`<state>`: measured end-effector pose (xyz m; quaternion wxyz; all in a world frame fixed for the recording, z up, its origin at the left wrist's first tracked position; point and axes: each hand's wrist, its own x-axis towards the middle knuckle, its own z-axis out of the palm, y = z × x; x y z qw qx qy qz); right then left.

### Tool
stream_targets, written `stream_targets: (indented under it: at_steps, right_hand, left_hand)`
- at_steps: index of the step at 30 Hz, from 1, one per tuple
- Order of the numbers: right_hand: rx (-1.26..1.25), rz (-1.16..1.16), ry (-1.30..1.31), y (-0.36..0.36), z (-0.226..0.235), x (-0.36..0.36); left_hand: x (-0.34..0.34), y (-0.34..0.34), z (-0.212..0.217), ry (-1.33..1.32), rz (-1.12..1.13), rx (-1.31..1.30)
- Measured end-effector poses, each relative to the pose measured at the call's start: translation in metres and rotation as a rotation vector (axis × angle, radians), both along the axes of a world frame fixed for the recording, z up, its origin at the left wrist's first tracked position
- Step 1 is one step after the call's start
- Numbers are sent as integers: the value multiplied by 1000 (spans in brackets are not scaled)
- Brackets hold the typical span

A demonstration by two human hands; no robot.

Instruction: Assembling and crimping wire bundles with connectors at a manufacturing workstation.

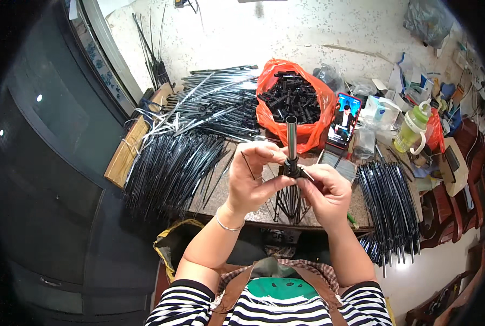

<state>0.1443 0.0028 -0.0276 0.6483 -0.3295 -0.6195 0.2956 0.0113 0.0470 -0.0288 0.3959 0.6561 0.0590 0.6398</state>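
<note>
Upright above the table's front edge stands an umbrella frame, a silver tube with a black plastic hub and thin dark ribs hanging below it. My left hand is closed at the hub's left side, thumb and fingertips against it. A thin dark rod shows at its fingers. From the right, my right hand pinches the hub with thumb and forefinger, where a short dark rib end sticks out. The fingertips partly hide the joint between ribs and hub.
Behind my hands, a red plastic bag holds black plastic parts. Dark ribs and metal rods lie left. A phone leans beside the bag. Bundled umbrella frames overhang the right edge, near a green bottle.
</note>
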Motion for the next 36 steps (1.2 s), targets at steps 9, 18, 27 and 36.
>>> stream_targets:
  at_steps: [9, 18, 27, 36]
  right_hand:
    - [190, -185, -252, -6, -4, -10]
    - [374, -128, -369, 4, 3, -4]
    - [377, -114, -216, 8, -5, -7]
    - [197, -21, -109, 6, -11, -10]
  left_hand:
    - [-4, -7, -13, -55, 36, -88]
    - [-8, -2, -14, -40, 70, 4]
    - [-4, -11, -2, 147, 388, 237]
    - [1, -6, -14, -52, 122, 58]
